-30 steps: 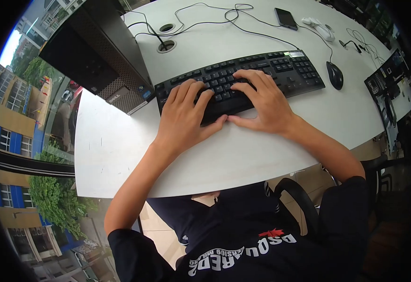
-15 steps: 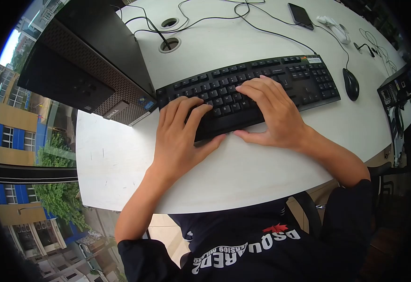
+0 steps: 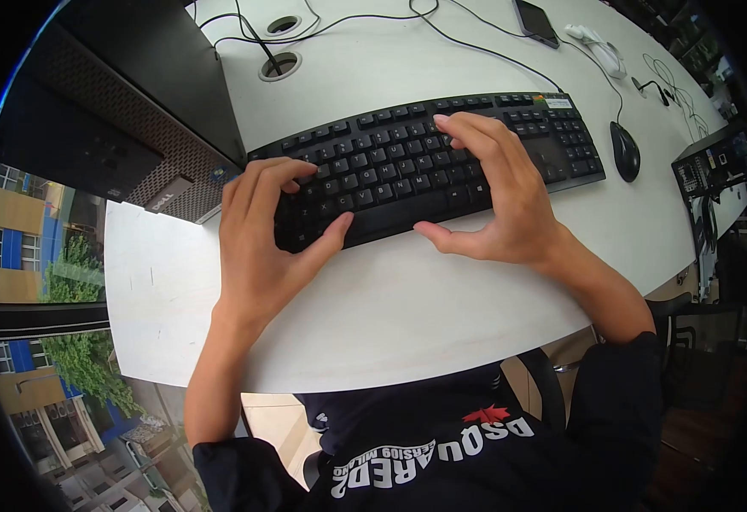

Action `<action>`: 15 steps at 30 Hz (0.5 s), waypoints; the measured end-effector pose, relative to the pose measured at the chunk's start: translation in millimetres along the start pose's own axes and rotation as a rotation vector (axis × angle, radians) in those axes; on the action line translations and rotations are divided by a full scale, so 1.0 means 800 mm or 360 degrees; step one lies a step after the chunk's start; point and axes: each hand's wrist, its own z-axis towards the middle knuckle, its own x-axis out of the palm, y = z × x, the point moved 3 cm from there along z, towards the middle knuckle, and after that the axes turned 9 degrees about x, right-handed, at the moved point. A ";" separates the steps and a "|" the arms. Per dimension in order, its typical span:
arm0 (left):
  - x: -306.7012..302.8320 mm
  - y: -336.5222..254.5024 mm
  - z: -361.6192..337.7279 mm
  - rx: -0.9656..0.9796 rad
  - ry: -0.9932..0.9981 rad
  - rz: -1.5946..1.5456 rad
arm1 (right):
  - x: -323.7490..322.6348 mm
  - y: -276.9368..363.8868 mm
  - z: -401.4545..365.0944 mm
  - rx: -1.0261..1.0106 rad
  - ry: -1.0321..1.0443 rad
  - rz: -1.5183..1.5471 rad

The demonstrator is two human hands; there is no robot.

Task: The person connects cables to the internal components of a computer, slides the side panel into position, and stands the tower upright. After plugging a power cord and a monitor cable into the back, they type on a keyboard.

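A black keyboard (image 3: 403, 183) lies at a slant on the white desk. My left hand (image 3: 254, 226) hovers over its left end, the fingers bent above the letter keys and the thumb spread out by the front edge. Over the right part of the letter keys is my right hand (image 3: 505, 200), with fingertips near the upper rows and the thumb stretched out along the front edge. Both hands are open and hold nothing. Some keys at the left end are hidden beneath my left hand.
A Dell computer tower (image 3: 147, 102) stands at the left, right against the keyboard's end. To the right lie a black mouse (image 3: 625, 152), a phone (image 3: 536, 21), a white bundled cable (image 3: 597, 51) and an opened computer case (image 3: 715, 166). Cables run near two desk holes.
My left hand has shifted left, away from my right hand, and its thumb has spread. The right fingers have lifted towards the upper rows. The whole view has shifted slightly.
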 end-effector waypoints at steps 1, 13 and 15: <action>-0.001 0.002 0.000 0.0008 0.0002 0.0011 | 0.000 -0.001 -0.001 -0.0003 -0.0003 -0.0013; -0.003 0.005 -0.004 -0.0041 -0.0078 0.0008 | 0.006 0.007 -0.002 -0.0064 0.0063 0.0089; -0.003 0.006 -0.004 -0.0047 -0.0098 0.0006 | 0.004 0.006 -0.002 -0.0067 0.0061 0.0074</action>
